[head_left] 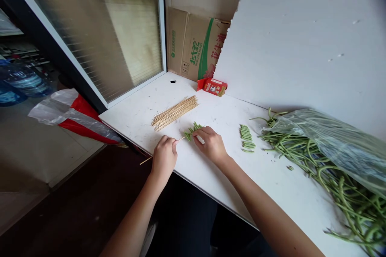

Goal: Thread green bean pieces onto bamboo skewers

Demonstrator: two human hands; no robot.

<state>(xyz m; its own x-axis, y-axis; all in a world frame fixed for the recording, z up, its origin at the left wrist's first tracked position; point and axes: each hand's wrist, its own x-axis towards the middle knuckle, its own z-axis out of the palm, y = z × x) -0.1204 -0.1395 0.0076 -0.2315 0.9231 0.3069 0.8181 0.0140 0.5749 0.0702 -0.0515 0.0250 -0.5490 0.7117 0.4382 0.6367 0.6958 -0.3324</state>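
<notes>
My left hand (164, 153) is closed around a thin wooden skewer (146, 160), whose pointed end sticks out to the right. At that tip is a short cut piece of green bean (187, 135), pinched between the thumb and fingers of my right hand (211, 142). Just behind my right fingers lies a small group of cut bean pieces (197, 126), partly hidden by the hand. A bundle of wooden skewers (175, 113) rests on the white table (135, 118) beyond my left hand. To the right, more cut bean pieces (246, 133) lie in a neat column.
Long green beans (301, 156) spill from a clear plastic bag (337, 144) at the right. A small red box (215, 87) and a cardboard box (193, 48) stand at the back. A framed glass panel (132, 36) borders the left, with a red-and-clear bag (78, 116) below.
</notes>
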